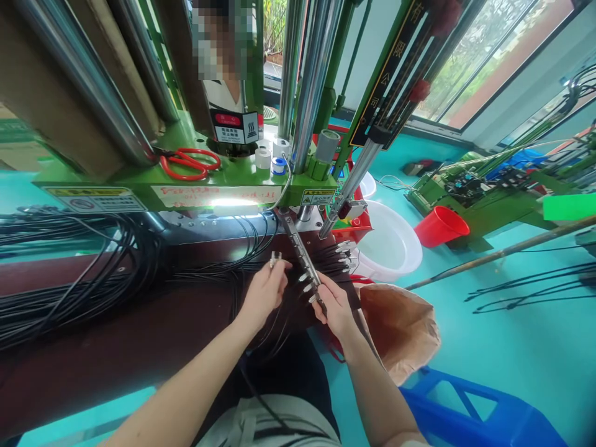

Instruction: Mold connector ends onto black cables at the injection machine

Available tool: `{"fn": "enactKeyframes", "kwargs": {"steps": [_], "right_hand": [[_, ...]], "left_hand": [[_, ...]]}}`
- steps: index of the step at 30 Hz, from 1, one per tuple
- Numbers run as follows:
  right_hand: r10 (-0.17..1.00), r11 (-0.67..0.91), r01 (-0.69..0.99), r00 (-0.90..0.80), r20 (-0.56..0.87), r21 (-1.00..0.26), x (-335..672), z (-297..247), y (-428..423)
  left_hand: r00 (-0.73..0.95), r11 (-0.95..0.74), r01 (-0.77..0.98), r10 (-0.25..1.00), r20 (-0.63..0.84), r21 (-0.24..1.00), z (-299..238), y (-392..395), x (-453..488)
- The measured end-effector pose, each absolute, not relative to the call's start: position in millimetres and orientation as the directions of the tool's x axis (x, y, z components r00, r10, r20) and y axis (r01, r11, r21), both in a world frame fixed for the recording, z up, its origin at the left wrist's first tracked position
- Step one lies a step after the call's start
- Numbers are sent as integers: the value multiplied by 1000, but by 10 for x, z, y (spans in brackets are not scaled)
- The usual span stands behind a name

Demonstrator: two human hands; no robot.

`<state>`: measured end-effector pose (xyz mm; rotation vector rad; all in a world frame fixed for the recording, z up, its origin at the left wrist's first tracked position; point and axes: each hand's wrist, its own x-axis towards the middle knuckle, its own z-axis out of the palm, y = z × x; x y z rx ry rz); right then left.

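Note:
My left hand (264, 292) is closed in a pinch on a small plug (275, 257) with metal prongs pointing up, held just left of a long metal bar. The near end of that metal bar (300, 248) is gripped by my right hand (334, 304). Several small plug ends (307, 287) sit along the bar, close to my right fingers. The bar slants away from me toward the green press. Black cables (223, 270) run across the dark brown table (186, 329) on the left. More cables with pale plug ends (344, 254) lie at the table's right edge.
Red-handled scissors (190, 164) and small tape rolls (278, 165) rest on the green press (223, 177). To the right stand a white tub (395, 242), a red bucket (441, 227), a brown paper bag (405, 323) and a blue stool (493, 403). A person is behind the press.

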<state>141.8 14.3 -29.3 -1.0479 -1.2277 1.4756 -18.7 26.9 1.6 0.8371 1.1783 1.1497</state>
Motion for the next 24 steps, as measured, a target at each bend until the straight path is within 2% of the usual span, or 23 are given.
{"fn": "enactKeyframes", "kwargs": {"steps": [3,7,12,18,24], "right_hand": [[971,-99,-160,-229,-61,-982,1434,-290,151],[965,-85,-104,-255,-56,-991,1435,-281,153],[961,-78,-73,-269,-56,-994,1436,-271,155],[956,-89,-72,-286,-65,-993,1421,-218,164],[956,-79,-75,-289,-54,-994,1435,-259,164]], "left_hand": [[-28,272,-292,956,-292,917,5,310,-238],[121,367,-147,928,-352,918,10,329,-248],[154,342,-49,931,-331,939,79,333,-268],[214,419,-37,890,-403,907,156,340,-353],[223,419,-51,889,-399,906,164,336,-353]]}}
